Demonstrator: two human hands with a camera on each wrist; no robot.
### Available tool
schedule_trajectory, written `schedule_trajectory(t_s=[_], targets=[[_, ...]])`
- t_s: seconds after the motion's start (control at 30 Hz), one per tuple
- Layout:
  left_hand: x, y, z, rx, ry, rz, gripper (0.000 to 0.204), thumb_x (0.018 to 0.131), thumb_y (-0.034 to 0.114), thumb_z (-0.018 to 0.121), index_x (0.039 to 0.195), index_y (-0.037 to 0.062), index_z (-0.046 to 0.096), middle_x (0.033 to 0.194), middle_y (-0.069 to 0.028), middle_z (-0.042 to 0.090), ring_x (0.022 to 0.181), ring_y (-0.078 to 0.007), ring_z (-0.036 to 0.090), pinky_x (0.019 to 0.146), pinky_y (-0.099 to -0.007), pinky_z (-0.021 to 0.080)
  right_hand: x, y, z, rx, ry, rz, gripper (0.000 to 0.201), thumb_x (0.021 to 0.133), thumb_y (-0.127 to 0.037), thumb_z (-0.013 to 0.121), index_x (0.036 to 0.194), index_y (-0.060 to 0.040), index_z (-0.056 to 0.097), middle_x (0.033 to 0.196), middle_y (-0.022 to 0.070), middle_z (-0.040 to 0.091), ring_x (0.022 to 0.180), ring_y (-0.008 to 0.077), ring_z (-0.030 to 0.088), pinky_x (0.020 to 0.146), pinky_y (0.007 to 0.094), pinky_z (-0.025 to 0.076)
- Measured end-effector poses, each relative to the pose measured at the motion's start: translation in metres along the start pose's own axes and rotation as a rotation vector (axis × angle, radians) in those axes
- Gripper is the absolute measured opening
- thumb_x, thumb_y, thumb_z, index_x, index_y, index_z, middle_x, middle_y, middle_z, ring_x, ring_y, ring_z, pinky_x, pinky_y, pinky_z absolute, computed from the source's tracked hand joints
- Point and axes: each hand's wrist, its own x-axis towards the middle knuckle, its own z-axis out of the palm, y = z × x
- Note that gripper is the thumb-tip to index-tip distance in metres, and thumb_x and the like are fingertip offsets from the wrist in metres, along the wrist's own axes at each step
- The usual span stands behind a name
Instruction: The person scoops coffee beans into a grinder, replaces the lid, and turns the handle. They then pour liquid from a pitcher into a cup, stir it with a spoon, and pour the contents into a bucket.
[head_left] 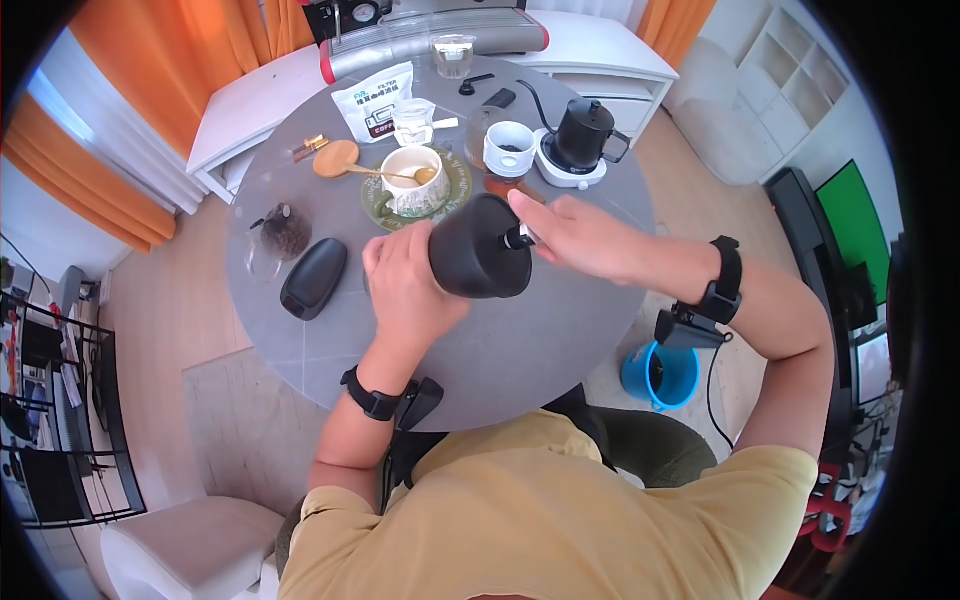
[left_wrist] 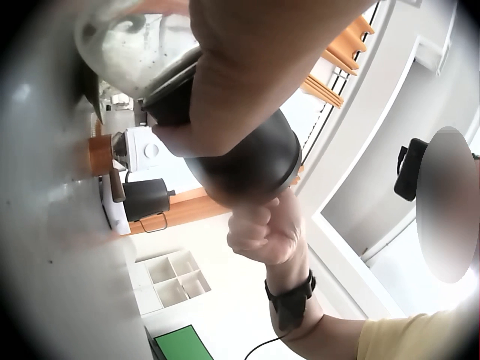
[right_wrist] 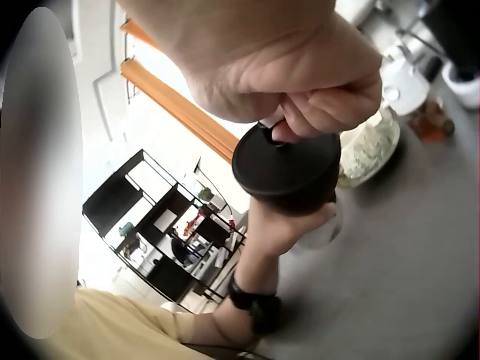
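A black hand coffee grinder is held tilted above the near half of the table. My left hand grips its body from the left side. The fingers of my right hand are curled round the short metal piece at the centre of the round black lid. In the left wrist view, a clear glass jar shows at the grinder's lower end. Beyond the hands stands a patterned cup on a green saucer, with a golden spoon across it.
A black kettle sits on a white base at right, near a white cup. At left are a glass vessel of dark contents and a black oval case. A coffee bag stands behind; a blue bucket is on the floor.
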Motion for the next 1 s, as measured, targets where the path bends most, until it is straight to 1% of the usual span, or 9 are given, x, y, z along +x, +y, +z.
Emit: schedule_trajectory(t_s=[0.07, 0.13, 0.23, 0.37, 0.57, 0.67, 0.73, 0.87, 1.0], targets=[[0.001, 0.001, 0.000, -0.040, -0.025, -0.008, 0.055, 0.053, 0.016, 0.078, 0.101, 0.0015, 0.056, 0.093, -0.0103, 0.062, 0.089, -0.0276, 0.059, 0.086, -0.0388, 0.035, -0.004, 0.006, -0.006, -0.050, -0.013, -0.060, 0.061, 0.093, -0.058, 0.038, 0.066, -0.0040, 0.049, 0.051, 0.0048, 0.041, 0.047, 0.0193, 0.043, 0.051, 0.0323, 0.040], [0.002, 0.002, -0.003, -0.082, -0.073, -0.019, 0.056, 0.051, 0.017, 0.080, 0.102, 0.0065, 0.059, 0.094, -0.0076, 0.063, 0.090, -0.0265, 0.059, 0.085, -0.0388, 0.035, -0.009, 0.011, -0.011, -0.766, 0.346, -0.599, 0.054, 0.090, -0.058, 0.044, 0.075, -0.0054, 0.048, 0.058, 0.0063, 0.044, 0.050, 0.0222, 0.046, 0.053, 0.0322, 0.042], [0.002, 0.001, -0.002, -0.087, -0.079, -0.005, 0.057, 0.050, 0.018, 0.081, 0.102, 0.0068, 0.059, 0.095, -0.0076, 0.063, 0.090, -0.0267, 0.059, 0.086, -0.0388, 0.035, 0.001, 0.015, -0.025, -1.050, 0.281, -1.056, 0.047, 0.086, -0.053, 0.051, 0.081, -0.0063, 0.047, 0.064, 0.0071, 0.045, 0.055, 0.0266, 0.051, 0.053, 0.0344, 0.044], [0.001, 0.002, -0.002, -0.087, -0.076, 0.025, 0.058, 0.050, 0.018, 0.081, 0.103, 0.0069, 0.059, 0.096, -0.0076, 0.063, 0.090, -0.0267, 0.059, 0.086, -0.0388, 0.034, -0.002, 0.009, -0.033, -1.140, 0.153, -1.068, 0.043, 0.087, -0.047, 0.051, 0.085, -0.0036, 0.049, 0.080, 0.0124, 0.059, 0.062, 0.0274, 0.059, 0.053, 0.0368, 0.048], [0.001, 0.003, -0.005, -0.063, -0.042, 0.022, 0.057, 0.052, 0.018, 0.079, 0.103, 0.0063, 0.058, 0.095, -0.0075, 0.063, 0.089, -0.0267, 0.059, 0.085, -0.0388, 0.035, 0.002, 0.031, -0.004, -0.957, 0.171, -0.876, 0.043, 0.091, -0.044, 0.050, 0.073, -0.0044, 0.049, 0.055, 0.0107, 0.052, 0.048, 0.0269, 0.054, 0.051, 0.0363, 0.046], [0.001, 0.001, -0.003, 0.035, -0.007, 0.002, 0.055, 0.052, 0.014, 0.076, 0.102, 0.0024, 0.055, 0.095, -0.0095, 0.062, 0.091, -0.0263, 0.059, 0.087, -0.0385, 0.035, 0.000, 0.021, 0.017, -0.461, 0.216, -0.583, 0.048, 0.093, -0.045, 0.048, 0.063, -0.0074, 0.043, 0.049, 0.0032, 0.039, 0.038, 0.0196, 0.038, 0.043, 0.0320, 0.036], [-0.001, -0.001, -0.001, 0.121, 0.014, 0.021, 0.056, 0.053, 0.013, 0.075, 0.103, 0.0016, 0.055, 0.097, -0.0099, 0.062, 0.092, -0.0263, 0.058, 0.087, -0.0381, 0.035, -0.008, -0.002, 0.017, 0.449, -0.091, 0.303, 0.054, 0.095, -0.052, 0.040, 0.064, -0.0075, 0.045, 0.050, -0.0001, 0.037, 0.038, 0.0142, 0.032, 0.042, 0.0294, 0.031], [0.001, -0.003, 0.000, 0.114, 0.039, 0.032, 0.055, 0.053, 0.014, 0.076, 0.102, 0.0021, 0.055, 0.095, -0.0092, 0.062, 0.090, -0.0261, 0.059, 0.085, -0.0381, 0.035, -0.008, -0.002, 0.012, 0.560, -0.162, 0.347, 0.056, 0.095, -0.054, 0.035, 0.066, -0.0082, 0.047, 0.052, -0.0023, 0.036, 0.042, 0.0100, 0.028, 0.042, 0.0271, 0.027], [0.005, -0.003, -0.003, -0.016, -0.002, -0.015, 0.052, 0.053, 0.017, 0.079, 0.098, 0.0033, 0.057, 0.090, -0.0079, 0.063, 0.087, -0.0261, 0.060, 0.083, -0.0382, 0.036, -0.011, -0.004, -0.005, -0.226, -0.038, -0.240, 0.055, 0.092, -0.057, 0.042, 0.072, -0.0066, 0.049, 0.053, 0.0053, 0.044, 0.045, 0.0191, 0.043, 0.048, 0.0299, 0.037]])
